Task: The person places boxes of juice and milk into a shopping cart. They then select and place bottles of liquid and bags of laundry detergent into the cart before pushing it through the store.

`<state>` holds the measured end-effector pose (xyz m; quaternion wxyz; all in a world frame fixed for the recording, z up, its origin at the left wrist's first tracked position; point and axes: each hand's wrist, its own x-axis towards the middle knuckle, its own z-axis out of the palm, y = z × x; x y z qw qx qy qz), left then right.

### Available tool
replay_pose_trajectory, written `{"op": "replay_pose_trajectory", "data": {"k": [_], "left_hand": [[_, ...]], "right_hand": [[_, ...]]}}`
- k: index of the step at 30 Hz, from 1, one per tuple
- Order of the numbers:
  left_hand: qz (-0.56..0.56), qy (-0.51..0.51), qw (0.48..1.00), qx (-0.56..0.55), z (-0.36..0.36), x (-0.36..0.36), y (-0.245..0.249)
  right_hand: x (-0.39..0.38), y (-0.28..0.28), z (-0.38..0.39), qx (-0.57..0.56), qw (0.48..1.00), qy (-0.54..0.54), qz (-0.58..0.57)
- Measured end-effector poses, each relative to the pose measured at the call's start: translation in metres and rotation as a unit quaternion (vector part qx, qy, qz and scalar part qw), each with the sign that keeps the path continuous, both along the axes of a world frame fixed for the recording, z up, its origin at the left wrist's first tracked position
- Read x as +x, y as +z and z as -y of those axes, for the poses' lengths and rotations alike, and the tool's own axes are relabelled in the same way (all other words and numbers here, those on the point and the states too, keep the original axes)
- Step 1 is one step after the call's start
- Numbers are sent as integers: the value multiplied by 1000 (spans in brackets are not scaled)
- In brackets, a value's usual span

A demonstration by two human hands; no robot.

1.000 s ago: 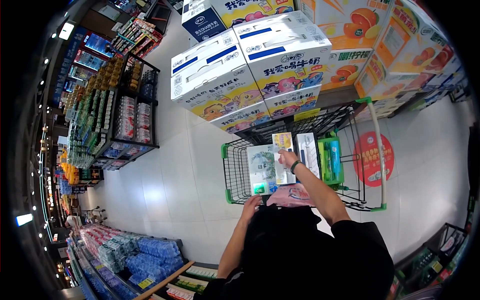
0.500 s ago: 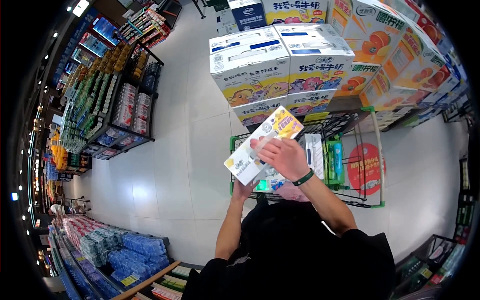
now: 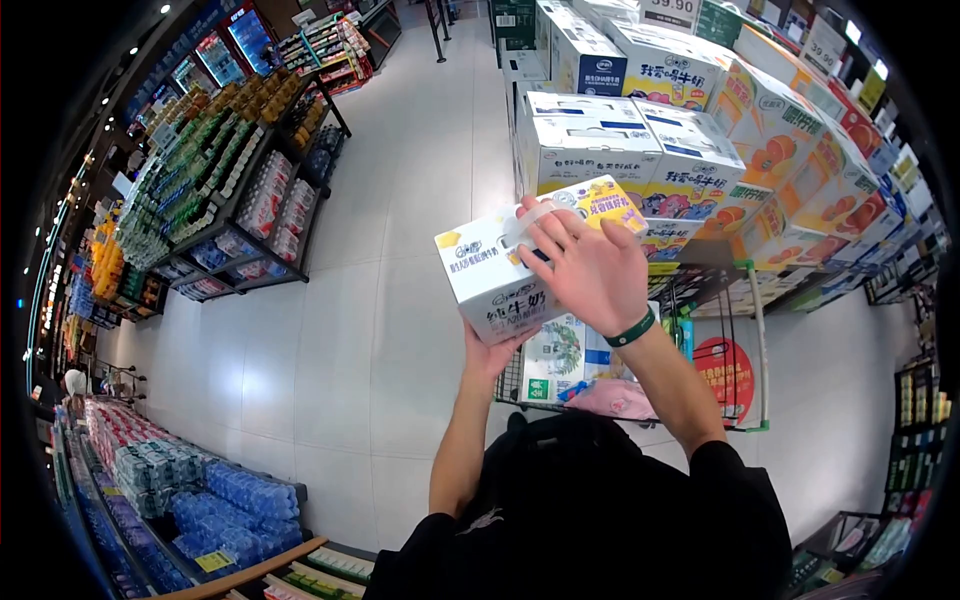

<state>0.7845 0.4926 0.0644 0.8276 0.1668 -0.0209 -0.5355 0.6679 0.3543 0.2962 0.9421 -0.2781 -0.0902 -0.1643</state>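
A white milk carton box (image 3: pixel 480 262) with a yellow and purple end is held up in front of me, tilted. My left hand (image 3: pixel 498 350) supports it from below at the near side, its fingers partly hidden under the box. Over the top lies my right hand (image 3: pixel 592 270), fingers spread near the clear plastic handle (image 3: pixel 540 212); whether a finger is hooked through the handle is unclear. Below the box, the shopping cart (image 3: pixel 764 340) holds another white box with a green label (image 3: pixel 552 350) and a pink bag (image 3: pixel 612 399).
Stacked milk boxes (image 3: pixel 590 152) stand beyond the cart, with orange-print cartons (image 3: pixel 770 130) to their right. A bottle shelf (image 3: pixel 240 215) is at the left. Wrapped water bottles (image 3: pixel 235 510) fill the lower left. Light floor tiles (image 3: pixel 340 350) run between.
The box has turned so that its printed long side shows, and my right palm lies flatter over it. The view has shifted, bringing more stacked boxes and price signs into sight.
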Motion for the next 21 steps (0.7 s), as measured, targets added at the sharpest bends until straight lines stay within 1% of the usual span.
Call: {"op": "replay_pose_trajectory", "data": {"k": [1,2,3,5,6,7,8,9,10,11,13,14,15,16,17,18,19,20,21], "left_hand": [[14,11,999,27,-4,0,1],[10,18,1000,11,-7,-1,2],[12,17,1000,6,-10,-1,3],[3,59,997,47,-15,-1,6],[-8,69,997,27,-18,-2,11],[-6,70,997,22,-21,-1,15],[13,80,996,35,-26,-1,19],[31,91,994,48,-30,0,22],[21,98,994,38,-34,0,23],[22,106,994,33,-41,2,22],[38,82,996,9,-55,7,27],[72,77,994,29,-63,10,31],[110,57,992,6,-72,15,28],[98,61,993,20,-82,18,20],[88,64,994,32,-91,22,12],[90,79,991,51,-99,28,-3],[43,97,993,49,-105,30,-12],[51,84,995,11,-116,34,-21],[56,70,996,-30,-122,39,-19]], "right_hand": [[3,0,-6,-19,1000,1,-8],[5,-1,-10,1,1000,15,-12],[5,4,-17,-3,1000,14,-10],[1,18,-29,-98,989,35,-110],[-2,24,-33,-140,982,28,-127],[-10,38,-36,-144,981,28,-125],[-22,56,-36,-281,952,14,-119],[-34,64,-28,-413,904,0,-109],[-44,57,-9,-605,787,-113,-55],[-51,51,6,-711,640,-290,-3],[-50,61,21,-767,506,-395,2],[-45,55,28,-766,535,-355,-13],[-38,41,33,-761,566,-317,-29],[-32,23,39,-693,673,-258,-8],[-31,8,38,-684,680,-264,-3],[-30,-3,33,-655,711,-256,13],[-29,-13,30,-626,740,-246,25],[-26,-23,27,-638,725,-257,24],[-24,-29,23,-637,725,-259,19]]}}
